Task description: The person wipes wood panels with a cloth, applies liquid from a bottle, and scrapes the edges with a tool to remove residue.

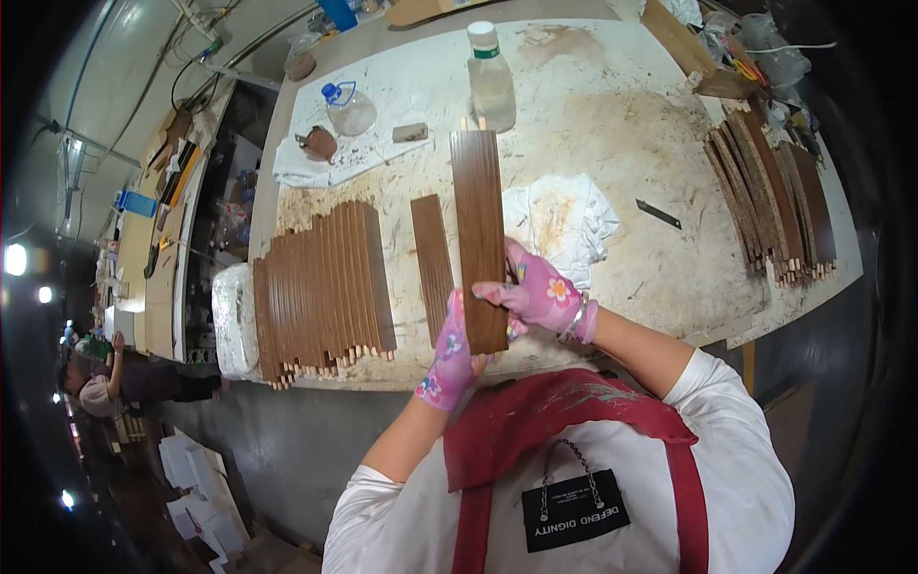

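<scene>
Both my hands, in pink flowered gloves, hold a brown grooved wooden slat with pale dowels sticking out of its far end. My left hand grips the slat's near left edge. My right hand is closed round the right edge, its fingers lying across the face; some fingers are hidden behind the wood. Just left of it, a second, narrower-looking slat lies on the table. Farther left, several similar slats stand packed side by side in a row, pale dowels at their near ends.
The stained white table bears a crumpled white cloth, a black cutter knife, a capped bottle and a blue-capped jug. More slats stand at the right. A plastic-wrapped block sits at the left edge. Another person is far left.
</scene>
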